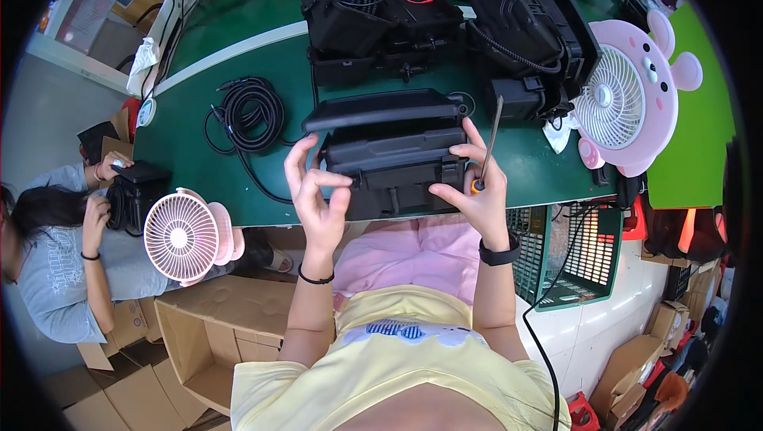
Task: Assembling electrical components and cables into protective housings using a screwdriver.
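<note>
A black plastic case [393, 149] with its lid [381, 110] raised a little stands at the table's near edge. My left hand [316, 196] grips its left end, the index finger at the near corner and other fingers behind. At the right end, my right hand [482, 192] touches the case with thumb and fingers. The same hand holds a screwdriver [493, 141], its metal shaft pointing up and away; a bit of yellow-orange handle shows, the rest is hidden in the palm. Left of the case lies a coiled black cable [253, 117], one strand running toward the case.
More black cases [350, 25] with cables fill the back of the green table [183, 161]. A pink fan [632, 97] stands right, a smaller one [181, 236] at the left edge. A co-worker [60, 232] handles a black case at left. Cardboard boxes [230, 312] and a green crate [584, 264] are below.
</note>
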`<act>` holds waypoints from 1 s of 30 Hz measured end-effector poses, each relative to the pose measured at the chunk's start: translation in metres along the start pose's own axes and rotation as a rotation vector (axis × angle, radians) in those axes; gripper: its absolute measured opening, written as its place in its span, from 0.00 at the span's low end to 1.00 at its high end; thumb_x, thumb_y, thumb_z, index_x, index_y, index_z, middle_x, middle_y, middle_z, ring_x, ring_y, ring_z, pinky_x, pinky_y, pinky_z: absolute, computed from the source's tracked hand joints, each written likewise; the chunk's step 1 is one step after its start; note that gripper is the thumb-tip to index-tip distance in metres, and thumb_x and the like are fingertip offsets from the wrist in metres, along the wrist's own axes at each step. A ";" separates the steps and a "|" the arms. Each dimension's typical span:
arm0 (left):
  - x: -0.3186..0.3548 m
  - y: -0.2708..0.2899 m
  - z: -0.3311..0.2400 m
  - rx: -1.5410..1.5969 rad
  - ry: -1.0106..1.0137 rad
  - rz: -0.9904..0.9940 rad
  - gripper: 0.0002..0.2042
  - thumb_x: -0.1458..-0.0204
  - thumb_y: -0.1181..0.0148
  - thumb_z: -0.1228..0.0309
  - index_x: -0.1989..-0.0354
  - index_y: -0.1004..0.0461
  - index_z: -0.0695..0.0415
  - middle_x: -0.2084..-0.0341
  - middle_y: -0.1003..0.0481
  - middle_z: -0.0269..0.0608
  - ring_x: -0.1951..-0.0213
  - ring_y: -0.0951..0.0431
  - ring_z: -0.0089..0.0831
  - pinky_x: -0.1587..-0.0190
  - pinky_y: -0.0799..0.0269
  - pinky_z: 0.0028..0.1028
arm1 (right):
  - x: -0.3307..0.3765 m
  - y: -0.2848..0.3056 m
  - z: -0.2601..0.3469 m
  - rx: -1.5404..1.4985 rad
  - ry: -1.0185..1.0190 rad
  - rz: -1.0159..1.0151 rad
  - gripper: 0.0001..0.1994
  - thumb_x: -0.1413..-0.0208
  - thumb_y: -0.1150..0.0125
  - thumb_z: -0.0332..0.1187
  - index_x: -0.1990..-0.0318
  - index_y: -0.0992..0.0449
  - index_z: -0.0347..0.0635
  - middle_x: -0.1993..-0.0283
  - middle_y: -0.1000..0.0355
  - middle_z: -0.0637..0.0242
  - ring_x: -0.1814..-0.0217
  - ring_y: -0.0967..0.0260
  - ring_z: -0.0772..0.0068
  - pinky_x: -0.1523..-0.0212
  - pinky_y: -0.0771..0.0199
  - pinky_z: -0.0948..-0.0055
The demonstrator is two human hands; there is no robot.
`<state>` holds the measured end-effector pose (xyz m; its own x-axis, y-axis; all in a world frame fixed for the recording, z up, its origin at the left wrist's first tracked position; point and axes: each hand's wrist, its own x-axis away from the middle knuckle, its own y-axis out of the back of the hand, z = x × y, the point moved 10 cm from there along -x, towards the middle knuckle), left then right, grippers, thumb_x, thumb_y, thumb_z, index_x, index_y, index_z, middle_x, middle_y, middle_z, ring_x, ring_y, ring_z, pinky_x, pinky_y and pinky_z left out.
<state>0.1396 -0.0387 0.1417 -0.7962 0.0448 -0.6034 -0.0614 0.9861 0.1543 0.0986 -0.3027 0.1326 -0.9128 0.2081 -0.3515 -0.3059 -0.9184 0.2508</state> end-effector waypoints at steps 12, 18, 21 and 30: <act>-0.004 -0.022 0.022 0.150 0.155 0.014 0.45 0.48 0.43 0.45 0.32 0.52 0.66 0.36 0.44 0.53 0.33 0.44 0.44 0.30 0.55 0.40 | 0.011 0.005 0.012 0.181 -0.012 -0.165 0.26 0.59 0.24 0.23 0.48 0.22 0.36 0.31 0.36 0.55 0.81 0.42 0.89 0.80 0.40 0.87; -0.001 -0.023 0.024 0.169 0.183 0.103 0.44 0.48 0.43 0.43 0.33 0.48 0.66 0.37 0.42 0.51 0.34 0.42 0.41 0.31 0.51 0.37 | -0.003 0.005 0.026 -0.019 0.018 -0.126 0.12 0.55 0.28 0.22 0.60 0.17 0.38 0.32 0.34 0.54 0.80 0.42 0.92 0.77 0.41 0.88; -0.002 -0.023 0.025 0.135 0.176 0.107 0.45 0.49 0.43 0.42 0.33 0.47 0.66 0.38 0.41 0.50 0.35 0.41 0.40 0.32 0.49 0.36 | 0.001 0.002 0.016 -0.131 0.046 -0.105 0.06 0.55 0.27 0.27 0.68 0.17 0.39 0.34 0.32 0.55 0.80 0.43 0.92 0.76 0.42 0.87; -0.007 -0.027 0.048 0.244 0.282 0.182 0.50 0.50 0.35 0.47 0.27 0.54 0.62 0.30 0.48 0.56 0.29 0.47 0.42 0.31 0.48 0.38 | -0.010 -0.001 -0.028 -0.181 -0.188 -0.078 0.33 0.54 0.27 0.34 0.38 0.31 0.45 0.28 0.40 0.60 0.78 0.49 0.89 0.73 0.41 0.86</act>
<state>0.1754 -0.0576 0.1045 -0.9168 0.2098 -0.3399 0.2131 0.9766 0.0281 0.1153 -0.3131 0.1106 -0.9278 0.3234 -0.1858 -0.3390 -0.9390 0.0585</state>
